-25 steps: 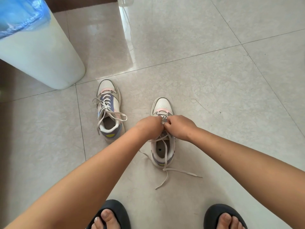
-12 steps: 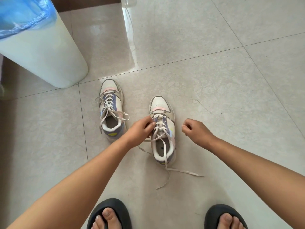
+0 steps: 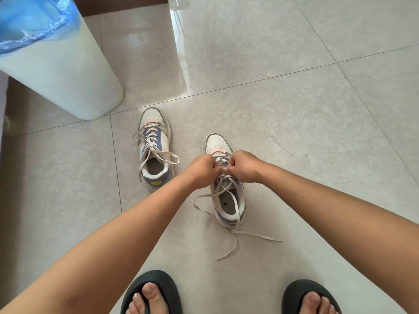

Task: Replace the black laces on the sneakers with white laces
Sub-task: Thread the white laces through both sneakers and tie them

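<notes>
Two white sneakers with pink and purple panels stand on the tiled floor, toes pointing away. The left sneaker has off-white laces threaded and loosely splayed. Over the lacing of the right sneaker both hands meet: my left hand and my right hand each pinch its off-white lace near the middle eyelets, fingers curled, knuckles nearly touching. The lace's loose ends trail past the heel onto the floor. No black laces are visible.
A white bin with a blue liner stands at the back left, close to the left sneaker. My feet in black slippers are at the bottom edge. A thin white cable runs down the floor at the top centre.
My hands were together on the right sneaker, then drew apart with the right hand off to the side. Now both are back together on the lacing, lower than before.
</notes>
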Motion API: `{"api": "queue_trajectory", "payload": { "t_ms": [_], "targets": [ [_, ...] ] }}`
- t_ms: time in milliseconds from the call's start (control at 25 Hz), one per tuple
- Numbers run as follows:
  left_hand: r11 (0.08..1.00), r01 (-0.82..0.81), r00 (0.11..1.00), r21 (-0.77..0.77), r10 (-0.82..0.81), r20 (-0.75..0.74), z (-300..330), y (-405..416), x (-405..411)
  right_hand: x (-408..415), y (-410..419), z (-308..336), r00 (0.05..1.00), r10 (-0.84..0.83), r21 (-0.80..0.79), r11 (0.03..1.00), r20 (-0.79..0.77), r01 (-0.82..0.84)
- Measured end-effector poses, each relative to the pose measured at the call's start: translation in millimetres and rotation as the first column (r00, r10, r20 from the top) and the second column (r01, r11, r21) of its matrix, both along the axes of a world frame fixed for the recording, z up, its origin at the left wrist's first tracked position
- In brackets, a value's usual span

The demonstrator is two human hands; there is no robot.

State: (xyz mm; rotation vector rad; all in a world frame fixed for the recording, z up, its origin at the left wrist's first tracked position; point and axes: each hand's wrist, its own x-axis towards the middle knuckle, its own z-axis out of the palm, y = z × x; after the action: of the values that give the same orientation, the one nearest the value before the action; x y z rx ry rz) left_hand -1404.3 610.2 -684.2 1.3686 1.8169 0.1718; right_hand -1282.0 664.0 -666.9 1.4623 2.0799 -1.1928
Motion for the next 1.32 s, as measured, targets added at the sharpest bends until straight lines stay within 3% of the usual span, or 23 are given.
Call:
{"api": "queue_trajectory", "payload": {
  "t_ms": [80, 160, 240, 320, 360, 480, 600, 720, 840, 920, 960, 1000, 1040, 1080, 1160, 1240, 1320],
  "targets": [
    [0.999, -0.014, 0.998, -0.028, 0.016, 0.058, 0, 0, -1, 4, 3, -3, 0.995, -0.08, -0.116, 0.991, -0.065, 0.072],
    [0.986, -0.158, 0.962, -0.058, 0.167, 0.215, -7, -6, -5, 18, 2, -10, 0.94, -0.273, -0.227, 0.947, -0.203, 0.226],
    [0.946, -0.316, 0.881, -0.077, 0.323, 0.345, -15, -15, -6, 35, -5, -17, 0.794, -0.521, -0.39, 0.833, -0.314, 0.393],
    [0.915, -0.398, 0.843, -0.063, 0.392, 0.37, -23, -20, -1, 44, -17, -21, 0.667, -0.662, -0.496, 0.73, -0.342, 0.47],
    [0.903, -0.424, 0.827, -0.071, 0.418, 0.376, -24, -20, 2, 45, -20, -22, 0.67, -0.661, -0.472, 0.735, -0.338, 0.487],
    [0.877, -0.455, 0.774, -0.152, 0.474, 0.419, -12, -7, 3, 36, -13, -13, 0.795, -0.535, -0.309, 0.837, -0.286, 0.452],
    [0.963, -0.252, 0.92, -0.098, 0.27, 0.283, 0, 9, 0, 24, -5, -4, 0.866, -0.437, -0.223, 0.894, -0.243, 0.389],
    [0.965, -0.232, 0.918, -0.122, 0.259, 0.301, 2, 11, 6, 21, -3, -3, 0.89, -0.419, -0.248, 0.895, -0.178, 0.371],
    [0.893, -0.397, 0.752, -0.213, 0.45, 0.482, -6, -1, 7, 30, -6, -9, 0.838, -0.501, -0.354, 0.84, -0.215, 0.411],
    [0.803, -0.512, 0.553, -0.303, 0.579, 0.599, -14, -11, 8, 40, -12, -16, 0.674, -0.677, -0.507, 0.71, -0.297, 0.489],
    [0.769, -0.546, 0.491, -0.332, 0.615, 0.617, -16, -14, 8, 44, -15, -19, 0.557, -0.771, -0.585, 0.615, -0.308, 0.529],
    [0.759, -0.559, 0.489, -0.335, 0.628, 0.606, -16, -15, 7, 47, -16, -21, 0.479, -0.821, -0.624, 0.555, -0.309, 0.549],
    [0.769, -0.552, 0.528, -0.323, 0.622, 0.578, -15, -13, 6, 49, -16, -22, 0.47, -0.825, -0.616, 0.554, -0.314, 0.561],
    [0.794, -0.528, 0.594, -0.302, 0.599, 0.537, -13, -10, 4, 49, -15, -22, 0.52, -0.792, -0.564, 0.601, -0.321, 0.566],
    [0.863, -0.437, 0.761, -0.253, 0.504, 0.409, -5, -2, 3, 43, -13, -20, 0.704, -0.634, -0.38, 0.766, -0.32, 0.518],
    [0.95, -0.26, 0.933, -0.175, 0.293, 0.208, -2, 7, 3, 31, -10, -16, 0.851, -0.433, -0.184, 0.9, -0.296, 0.394],
    [0.987, -0.105, 0.991, -0.126, 0.114, 0.068, 0, 13, 4, 24, -7, -15, 0.907, -0.324, -0.125, 0.946, -0.268, 0.3]
  ]
}}
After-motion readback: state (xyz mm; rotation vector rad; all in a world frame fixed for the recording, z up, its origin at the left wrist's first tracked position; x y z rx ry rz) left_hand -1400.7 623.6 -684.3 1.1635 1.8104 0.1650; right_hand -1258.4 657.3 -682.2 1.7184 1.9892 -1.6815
